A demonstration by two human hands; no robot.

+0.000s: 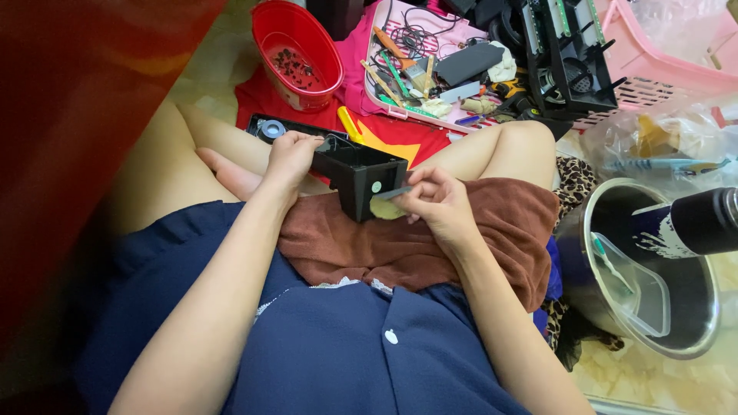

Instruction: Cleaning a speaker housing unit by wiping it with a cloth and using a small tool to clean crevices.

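I sit cross-legged on the floor with a brown towel (430, 238) over my lap. My left hand (290, 157) grips the far left side of a black box-shaped plastic housing (361, 180) resting on the towel. My right hand (434, 201) holds a thin grey tool (393, 193) against the housing's right face, together with a pale yellowish pad (387, 208) pressed beneath it.
A red bucket (298, 54) with dark bits stands ahead. A pink tray (430, 61) holds several tools and cables. A black frame (573, 58) sits in a pink basket (661, 58). At right are a steel pot (653, 269), a dark flask (692, 223) and plastic bags (661, 142).
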